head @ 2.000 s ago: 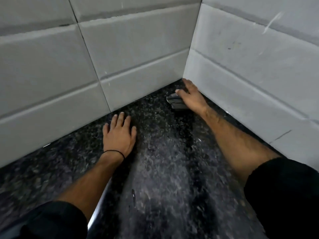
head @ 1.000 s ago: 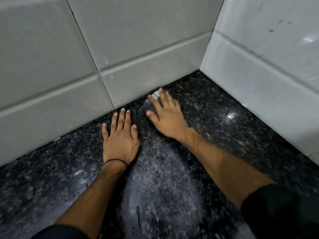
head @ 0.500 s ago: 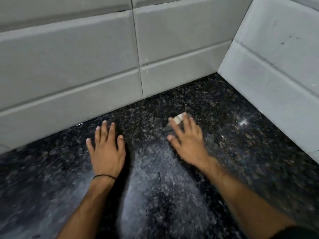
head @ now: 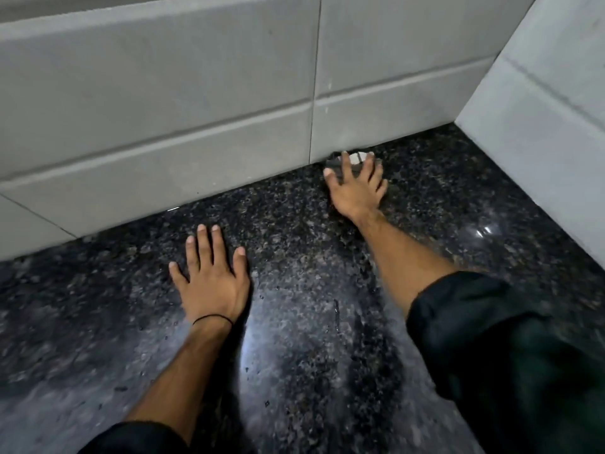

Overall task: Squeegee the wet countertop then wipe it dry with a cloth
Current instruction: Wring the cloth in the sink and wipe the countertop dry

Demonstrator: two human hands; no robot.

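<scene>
Right hand (head: 358,191) fingers spread, pressing cloth (head: 334,162) onto worktop (head: 294,322); cloth under fingertips, touching back wall (head: 196,109) base. Left hand (head: 211,283) flat, fingers straight. Side wall (head: 540,126) near right; open worktop leftward.

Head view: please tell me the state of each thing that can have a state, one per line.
Left hand: flat on the countertop, fingers straight, holding nothing.
Right hand: fingers spread, pressing the cloth down.
Cloth: bunched under the right hand, at the base of the wall.
Countertop: wet in the near middle, with droplets and sheen.
</scene>
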